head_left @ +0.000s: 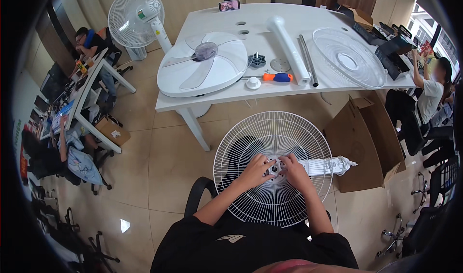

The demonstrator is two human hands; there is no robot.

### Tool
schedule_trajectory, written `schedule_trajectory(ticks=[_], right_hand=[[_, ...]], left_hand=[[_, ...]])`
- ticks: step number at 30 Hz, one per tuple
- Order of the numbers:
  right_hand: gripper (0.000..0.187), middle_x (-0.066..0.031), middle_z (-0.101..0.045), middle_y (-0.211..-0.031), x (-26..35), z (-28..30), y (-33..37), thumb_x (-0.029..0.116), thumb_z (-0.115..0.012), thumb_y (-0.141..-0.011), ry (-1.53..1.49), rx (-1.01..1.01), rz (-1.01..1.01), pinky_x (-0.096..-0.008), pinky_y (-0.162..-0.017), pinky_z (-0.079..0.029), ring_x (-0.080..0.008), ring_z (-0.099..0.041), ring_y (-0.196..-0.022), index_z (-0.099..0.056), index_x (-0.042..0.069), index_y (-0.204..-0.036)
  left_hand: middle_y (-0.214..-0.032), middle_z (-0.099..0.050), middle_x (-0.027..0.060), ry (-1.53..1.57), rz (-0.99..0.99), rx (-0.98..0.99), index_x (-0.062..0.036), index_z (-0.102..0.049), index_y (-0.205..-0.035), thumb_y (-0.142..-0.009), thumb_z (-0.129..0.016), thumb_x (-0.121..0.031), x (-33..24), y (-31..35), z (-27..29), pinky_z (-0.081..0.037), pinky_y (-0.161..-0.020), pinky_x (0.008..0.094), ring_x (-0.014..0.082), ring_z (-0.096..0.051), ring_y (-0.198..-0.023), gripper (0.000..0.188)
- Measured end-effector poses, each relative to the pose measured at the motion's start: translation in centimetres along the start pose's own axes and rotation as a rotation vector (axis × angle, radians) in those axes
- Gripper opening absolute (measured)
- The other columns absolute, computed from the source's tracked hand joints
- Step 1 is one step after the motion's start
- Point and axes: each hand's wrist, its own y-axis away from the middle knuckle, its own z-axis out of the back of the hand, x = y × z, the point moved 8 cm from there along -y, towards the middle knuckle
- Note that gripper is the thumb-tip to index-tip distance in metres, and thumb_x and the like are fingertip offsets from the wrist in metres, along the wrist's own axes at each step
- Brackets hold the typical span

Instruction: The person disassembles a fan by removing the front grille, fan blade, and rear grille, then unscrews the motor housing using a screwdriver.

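Observation:
A white wire fan guard [241, 133] lies over my lap. Behind its centre sits the fan's motor, and the white neck [320, 166] juts out to the right past the rim. My left hand [256, 170] bends its fingers against the left side of the round centre plate [276, 180]. On the plate's right side my right hand [295, 171] has its fingers curled in the same way, close to the motor shaft. Both hands touch the middle of the guard. Whether a small part is between the fingertips is hidden.
On the white table [207, 22] lie a fan blade [193, 65] on a white base, a screwdriver [278, 77], a dark knob [256, 59], a white nut [252, 83], a white tube [289, 51], a metal rod [308, 60] and another guard [349, 58]. A cardboard box [354, 147] stands right.

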Motion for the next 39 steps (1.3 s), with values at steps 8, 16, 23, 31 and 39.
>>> schedule_trajectory(ticks=[8, 16, 23, 31, 39], right_hand=[[0.037, -0.0156, -0.057, -0.114, -1.0, 0.4, -0.5, -0.001, -0.062, -0.088, -0.128, -0.012, -0.045, -0.045, -0.077, -0.055, -0.0386, -0.067, -0.092, -0.058, 0.006, -0.124], [0.06, -0.0167, -0.057, -0.118, 0.3, 0.1, -0.2, 0.017, -0.081, -0.076, -0.085, 0.101, 0.09, -0.0418, -0.083, -0.055, -0.0367, -0.065, -0.098, -0.056, 0.005, -0.13], [0.074, -0.0156, -0.056, -0.122, 0.6, -0.5, 0.0, 0.021, -0.087, -0.068, 0.041, 0.028, 0.079, -0.043, -0.082, -0.056, -0.035, -0.066, -0.098, -0.054, 0.005, -0.133], [0.061, -0.018, -0.054, -0.122, -0.2, -0.6, 0.2, -0.001, -0.068, -0.08, -0.093, 0.041, -0.003, -0.0466, -0.083, -0.056, -0.0412, -0.066, -0.099, -0.049, 0.009, -0.138], [0.079, -0.0204, -0.05, -0.127, 0.1, 1.2, -0.5, 0.002, -0.073, -0.073, -0.277, 0.094, -0.06, -0.0444, -0.088, -0.054, -0.0409, -0.062, -0.104, -0.043, 0.01, -0.146]], left_hand=[[-0.106, -0.052, 0.0158, -0.059, 0.063, -0.108, 0.0042, -0.061, -0.096, -0.074, -0.085, -0.036, -0.8, -0.8, 0.8, -0.044, -0.099, 0.0448, 0.0337, -0.053, -0.108, 0.052], [-0.106, -0.049, 0.0136, 0.009, 0.07, -0.018, 0.0024, -0.06, -0.097, -0.075, -0.085, -0.043, -0.1, 0.1, 0.9, -0.051, -0.084, 0.0376, 0.0271, -0.054, -0.096, 0.056], [-0.135, -0.049, 0.0145, 0.012, 0.013, -0.021, -0.0018, -0.061, -0.131, -0.079, -0.083, -0.035, -0.8, 0.0, 1.7, -0.045, -0.108, 0.0417, 0.0327, -0.051, -0.127, 0.065], [-0.132, -0.051, 0.0153, 0.132, 0.089, 0.043, 0.0028, -0.064, -0.108, -0.077, -0.086, -0.029, 0.9, 0.9, 1.0, -0.048, -0.103, 0.0405, 0.0325, -0.055, -0.123, 0.05], [-0.138, -0.047, 0.0148, 0.113, 0.01, 0.039, -0.0017, -0.062, -0.115, -0.071, -0.089, -0.03, -0.9, -0.1, 2.6, -0.046, -0.105, 0.045, 0.0337, -0.053, -0.124, 0.058]])
